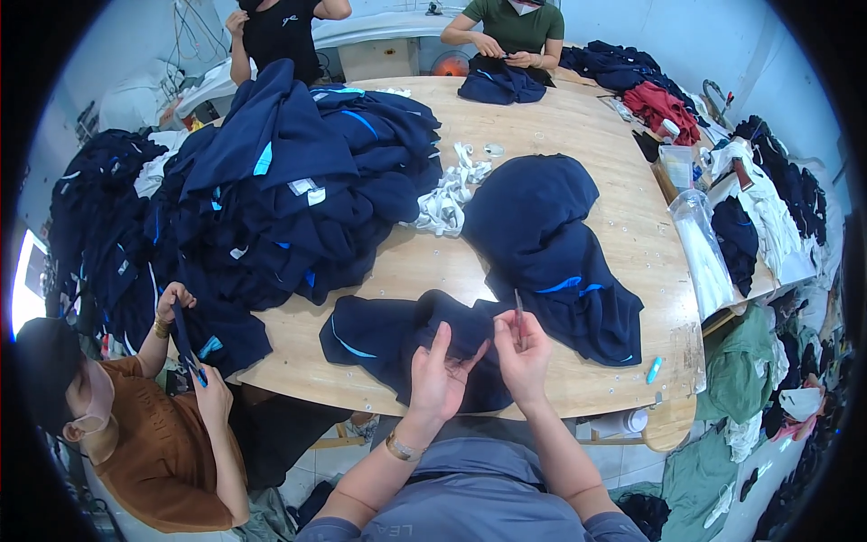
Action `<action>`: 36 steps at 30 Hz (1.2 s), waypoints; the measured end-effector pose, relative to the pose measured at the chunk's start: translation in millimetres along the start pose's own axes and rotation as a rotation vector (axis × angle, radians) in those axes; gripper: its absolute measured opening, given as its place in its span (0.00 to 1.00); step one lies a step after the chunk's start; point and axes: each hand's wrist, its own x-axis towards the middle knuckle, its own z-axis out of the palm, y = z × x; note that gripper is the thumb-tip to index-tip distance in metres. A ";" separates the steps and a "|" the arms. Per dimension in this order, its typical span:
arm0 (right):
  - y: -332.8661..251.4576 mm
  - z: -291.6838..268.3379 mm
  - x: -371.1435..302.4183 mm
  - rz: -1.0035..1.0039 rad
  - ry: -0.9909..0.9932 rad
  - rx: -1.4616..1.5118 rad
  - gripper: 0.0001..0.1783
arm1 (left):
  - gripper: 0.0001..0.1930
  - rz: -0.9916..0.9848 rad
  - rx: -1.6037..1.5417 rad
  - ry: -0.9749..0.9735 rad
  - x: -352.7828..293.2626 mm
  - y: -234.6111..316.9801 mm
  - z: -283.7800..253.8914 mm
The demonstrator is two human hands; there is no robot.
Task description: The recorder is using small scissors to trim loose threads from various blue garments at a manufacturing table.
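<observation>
Over a dark navy garment point(361, 339) with light blue trim, at the table's near edge, is my left hand point(438, 372). Its thumb points up and its fingers are spread, the palm partly showing; folds of the cloth rise just beyond them. Close by on the right, my right hand point(524, 357) is closed around a slim pointed tool point(518, 303), perhaps thread snips, with its tip upward. Most of the tool is hidden in the fingers. Beyond the right hand lies another navy garment point(542, 217) with bright blue trim.
A large heap of navy garments point(298, 172) covers the table's left side. White strips point(444, 206) lie beside it. A light blue marker-like item point(654, 370) rests at the right edge. Co-workers handle navy cloth at left point(135, 415) and far side point(515, 36); another stands far left.
</observation>
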 end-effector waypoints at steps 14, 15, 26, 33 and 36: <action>4.0 -25.8 -3.4 -0.457 -0.172 -0.752 0.15 | 0.12 -0.065 -0.122 0.023 3.9 7.4 -6.4; 4.1 -25.3 -3.0 -0.457 -0.171 -0.752 0.15 | 0.13 -0.063 -0.113 0.031 3.7 7.3 -6.0; 7.8 -26.1 4.6 -0.579 -0.159 -0.874 0.19 | 0.14 -0.013 -0.058 -0.012 2.7 4.4 -9.4; -1.9 -25.2 7.2 -0.588 -0.185 -0.925 0.19 | 0.16 0.081 0.042 -0.050 2.4 0.9 -9.7; -3.3 -26.4 9.1 -0.634 -0.206 -0.968 0.18 | 0.16 0.088 0.068 -0.080 4.1 -0.3 -13.7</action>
